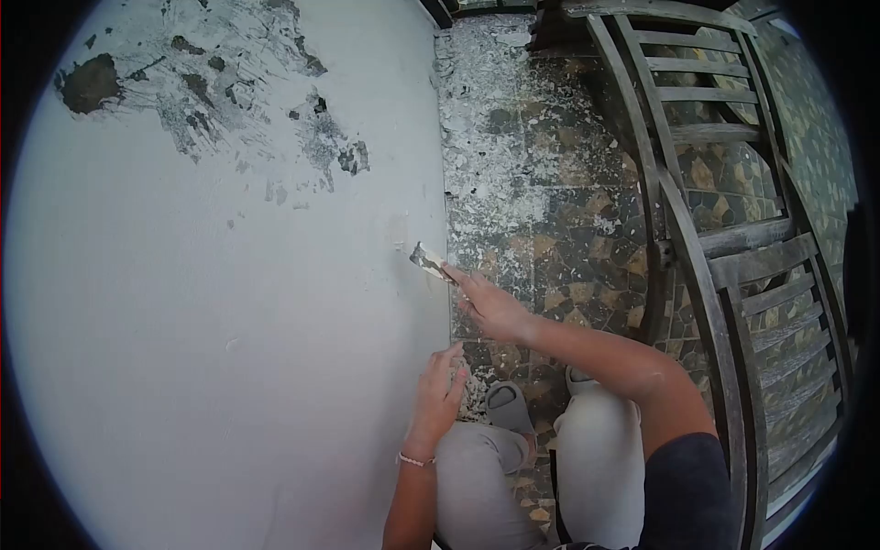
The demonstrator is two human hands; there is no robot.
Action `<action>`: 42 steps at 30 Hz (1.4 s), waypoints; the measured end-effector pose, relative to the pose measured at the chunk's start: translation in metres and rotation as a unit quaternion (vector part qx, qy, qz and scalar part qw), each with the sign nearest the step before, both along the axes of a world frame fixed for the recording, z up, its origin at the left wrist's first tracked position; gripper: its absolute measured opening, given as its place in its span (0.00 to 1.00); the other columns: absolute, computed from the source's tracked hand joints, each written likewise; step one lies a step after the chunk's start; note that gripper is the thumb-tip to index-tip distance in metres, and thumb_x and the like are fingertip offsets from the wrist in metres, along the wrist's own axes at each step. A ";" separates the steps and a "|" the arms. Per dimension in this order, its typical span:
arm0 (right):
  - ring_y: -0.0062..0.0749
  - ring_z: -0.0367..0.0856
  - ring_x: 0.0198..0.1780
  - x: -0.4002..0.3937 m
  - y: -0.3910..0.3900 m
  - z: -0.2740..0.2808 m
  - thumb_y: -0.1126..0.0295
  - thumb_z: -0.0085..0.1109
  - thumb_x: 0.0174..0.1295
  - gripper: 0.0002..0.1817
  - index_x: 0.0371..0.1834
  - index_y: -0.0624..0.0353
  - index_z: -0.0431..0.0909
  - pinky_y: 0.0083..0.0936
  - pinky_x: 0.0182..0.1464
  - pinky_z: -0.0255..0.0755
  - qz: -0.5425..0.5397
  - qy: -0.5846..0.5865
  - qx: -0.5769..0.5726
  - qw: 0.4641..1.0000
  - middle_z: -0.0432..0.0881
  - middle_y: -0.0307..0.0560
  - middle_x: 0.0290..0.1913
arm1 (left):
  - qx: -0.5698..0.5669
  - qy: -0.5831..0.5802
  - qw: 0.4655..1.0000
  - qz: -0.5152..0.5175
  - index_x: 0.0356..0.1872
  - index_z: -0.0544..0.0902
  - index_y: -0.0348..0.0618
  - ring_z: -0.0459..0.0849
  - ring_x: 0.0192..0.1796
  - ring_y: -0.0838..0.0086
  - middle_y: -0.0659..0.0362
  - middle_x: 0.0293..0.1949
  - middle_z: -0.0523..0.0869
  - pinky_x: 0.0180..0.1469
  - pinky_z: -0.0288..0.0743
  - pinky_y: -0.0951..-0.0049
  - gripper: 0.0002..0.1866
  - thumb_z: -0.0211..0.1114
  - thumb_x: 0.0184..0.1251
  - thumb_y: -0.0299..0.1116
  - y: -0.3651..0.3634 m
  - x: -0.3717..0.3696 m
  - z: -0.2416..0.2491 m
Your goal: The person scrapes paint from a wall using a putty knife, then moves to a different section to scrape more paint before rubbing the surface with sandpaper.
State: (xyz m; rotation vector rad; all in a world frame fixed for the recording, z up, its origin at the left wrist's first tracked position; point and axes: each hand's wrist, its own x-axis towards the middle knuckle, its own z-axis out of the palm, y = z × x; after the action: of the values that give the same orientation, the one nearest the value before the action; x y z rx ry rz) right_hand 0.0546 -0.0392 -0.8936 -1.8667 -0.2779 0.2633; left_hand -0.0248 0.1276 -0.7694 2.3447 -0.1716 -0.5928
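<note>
My right hand [490,307] is closed round a putty knife [429,262], whose pale, stained blade points up and left at the white wall [229,275]. Small scraped marks show on the wall just beyond the blade tip. Lower down, my left hand [440,394] is held near the base of the wall, fingers extended and slightly apart, with nothing in it. A beaded bracelet circles the left wrist. Higher on the wall, the paint has come away in rough grey and dark patches [220,82].
White paint flakes [486,137] litter the patterned tile floor [587,293] along the wall. A wooden slatted bench [701,243] stands on the right. My knees and a grey sandal [506,403] are below my hands.
</note>
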 end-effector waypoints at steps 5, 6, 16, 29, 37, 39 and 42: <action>0.54 0.80 0.48 0.060 0.007 -0.039 0.78 0.51 0.68 0.43 0.84 0.37 0.48 0.43 0.48 0.78 0.041 -0.134 -0.118 0.983 0.71 0.56 0.45 | -0.041 -0.046 0.995 0.084 0.66 0.76 0.38 0.84 0.55 0.63 0.49 0.54 0.83 0.59 0.76 0.64 0.19 0.57 0.77 0.30 0.013 0.030 -0.027; 0.52 0.81 0.45 0.071 0.009 -0.044 0.78 0.51 0.67 0.43 0.84 0.34 0.49 0.42 0.45 0.79 0.065 -0.153 -0.154 0.974 0.71 0.56 0.45 | -0.043 -0.053 0.995 0.072 0.65 0.76 0.38 0.84 0.55 0.64 0.49 0.53 0.84 0.59 0.76 0.64 0.19 0.57 0.77 0.30 0.013 0.035 -0.033; 0.49 0.83 0.36 0.063 0.045 -0.103 0.79 0.50 0.65 0.44 0.82 0.27 0.52 0.43 0.39 0.81 0.087 -0.129 -0.127 0.980 0.72 0.54 0.46 | 0.008 0.009 0.998 -0.054 0.64 0.78 0.40 0.84 0.54 0.64 0.51 0.49 0.85 0.58 0.76 0.64 0.19 0.59 0.77 0.33 0.036 0.052 -0.047; 0.56 0.81 0.46 0.054 0.014 -0.114 0.81 0.50 0.63 0.44 0.84 0.47 0.49 0.46 0.47 0.79 0.002 -0.132 -0.045 0.990 0.75 0.57 0.52 | 0.056 0.134 0.987 -0.067 0.66 0.75 0.39 0.82 0.55 0.59 0.48 0.54 0.82 0.61 0.74 0.63 0.23 0.56 0.80 0.43 0.062 0.040 -0.065; 0.57 0.80 0.49 0.082 0.066 -0.096 0.82 0.49 0.62 0.20 0.58 0.68 0.62 0.48 0.49 0.78 0.010 -0.162 -0.076 0.984 0.75 0.62 0.50 | 0.059 0.170 0.981 -0.067 0.69 0.73 0.41 0.82 0.58 0.56 0.46 0.58 0.80 0.62 0.73 0.61 0.24 0.55 0.80 0.44 0.054 0.037 -0.051; 0.58 0.79 0.50 0.076 0.076 -0.106 0.82 0.49 0.62 0.16 0.54 0.67 0.63 0.47 0.51 0.77 0.026 -0.126 -0.090 0.988 0.75 0.63 0.50 | 0.059 0.170 0.981 -0.077 0.69 0.72 0.41 0.81 0.59 0.55 0.45 0.59 0.80 0.63 0.73 0.60 0.24 0.54 0.81 0.44 0.057 0.036 -0.052; 0.59 0.79 0.52 0.063 0.075 -0.121 0.82 0.48 0.62 0.16 0.54 0.67 0.63 0.46 0.53 0.77 0.046 -0.094 -0.098 0.990 0.76 0.64 0.48 | 0.062 0.179 0.978 -0.084 0.70 0.72 0.41 0.81 0.60 0.54 0.45 0.60 0.80 0.63 0.72 0.60 0.25 0.54 0.81 0.45 0.057 0.034 -0.053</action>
State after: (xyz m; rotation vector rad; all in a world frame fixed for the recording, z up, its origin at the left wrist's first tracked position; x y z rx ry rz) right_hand 0.1171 0.0362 -1.0147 -2.0799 -0.4835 0.1815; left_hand 0.0095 0.1846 -0.8228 2.3082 -0.1708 -1.1253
